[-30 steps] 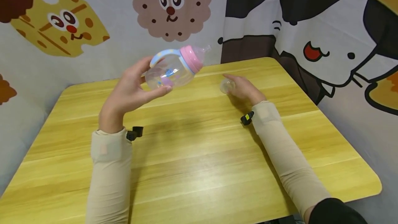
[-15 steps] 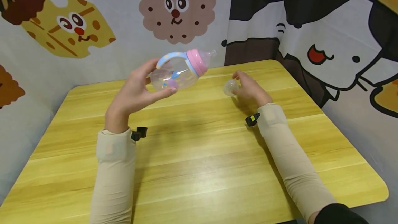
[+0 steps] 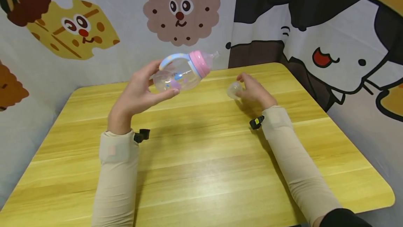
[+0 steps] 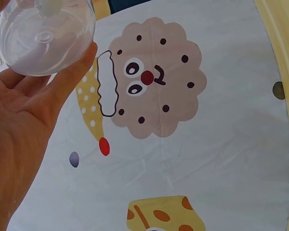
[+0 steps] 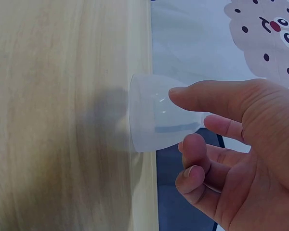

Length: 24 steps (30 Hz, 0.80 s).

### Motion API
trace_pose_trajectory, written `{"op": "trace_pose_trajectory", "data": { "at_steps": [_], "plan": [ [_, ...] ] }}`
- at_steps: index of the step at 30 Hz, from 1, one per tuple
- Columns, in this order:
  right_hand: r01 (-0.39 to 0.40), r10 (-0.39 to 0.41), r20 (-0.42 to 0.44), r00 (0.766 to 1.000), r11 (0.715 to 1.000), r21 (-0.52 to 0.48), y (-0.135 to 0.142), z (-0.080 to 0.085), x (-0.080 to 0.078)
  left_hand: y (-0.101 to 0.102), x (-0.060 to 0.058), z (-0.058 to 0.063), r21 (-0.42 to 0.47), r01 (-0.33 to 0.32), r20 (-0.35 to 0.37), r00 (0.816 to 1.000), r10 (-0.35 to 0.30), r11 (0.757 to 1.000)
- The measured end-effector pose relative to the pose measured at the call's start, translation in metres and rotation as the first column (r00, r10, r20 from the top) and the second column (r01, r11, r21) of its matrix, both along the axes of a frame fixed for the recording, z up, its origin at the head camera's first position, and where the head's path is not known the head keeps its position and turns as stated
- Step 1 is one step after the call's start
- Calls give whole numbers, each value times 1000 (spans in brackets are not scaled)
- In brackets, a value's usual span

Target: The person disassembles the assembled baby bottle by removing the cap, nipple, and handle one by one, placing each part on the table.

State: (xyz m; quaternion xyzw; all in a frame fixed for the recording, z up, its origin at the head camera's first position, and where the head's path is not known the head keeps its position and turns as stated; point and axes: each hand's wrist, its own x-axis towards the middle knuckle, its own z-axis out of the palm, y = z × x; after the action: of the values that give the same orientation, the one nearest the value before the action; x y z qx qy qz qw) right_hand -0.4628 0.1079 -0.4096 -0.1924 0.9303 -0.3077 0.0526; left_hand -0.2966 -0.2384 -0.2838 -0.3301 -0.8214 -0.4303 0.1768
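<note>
My left hand (image 3: 138,92) grips a clear baby bottle (image 3: 181,75) above the table. The bottle has a pink collar, a blue handle and a pale nipple pointing right. In the left wrist view, its round base (image 4: 45,36) shows between thumb and fingers. A translucent domed bottle cap (image 5: 156,115) stands rim down on the tabletop, at the back right in the head view. Around its right side is my right hand (image 3: 255,90). The thumb (image 5: 207,98) overlaps the cap's side, while the other fingers curve loosely near its top, with gaps between them.
The wood-patterned table (image 3: 189,171) has rounded corners; its back edge runs close to a cartoon-printed cloth backdrop (image 3: 126,10). Small black cameras sit at the left wrist (image 3: 141,135) and right wrist (image 3: 256,122).
The right index finger, stretched past the cap before, has drawn back and curled. The cap stays in place and the left hand holds the bottle steadily. The head view has shifted slightly.
</note>
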Motion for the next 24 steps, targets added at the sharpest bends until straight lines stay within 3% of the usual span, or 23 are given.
{"op": "trace_pose_trajectory", "data": {
  "at_steps": [11,24],
  "plan": [
    [3,-3,1,1000,1000,-22,1,-3,-2,0,-2,-3,4,24,-15,1000,-24,1000],
    [16,-16,-2,1000,1000,-23,2,-2,0,0,1,-3,-9,-17,3,1000,17,1000]
  ]
}}
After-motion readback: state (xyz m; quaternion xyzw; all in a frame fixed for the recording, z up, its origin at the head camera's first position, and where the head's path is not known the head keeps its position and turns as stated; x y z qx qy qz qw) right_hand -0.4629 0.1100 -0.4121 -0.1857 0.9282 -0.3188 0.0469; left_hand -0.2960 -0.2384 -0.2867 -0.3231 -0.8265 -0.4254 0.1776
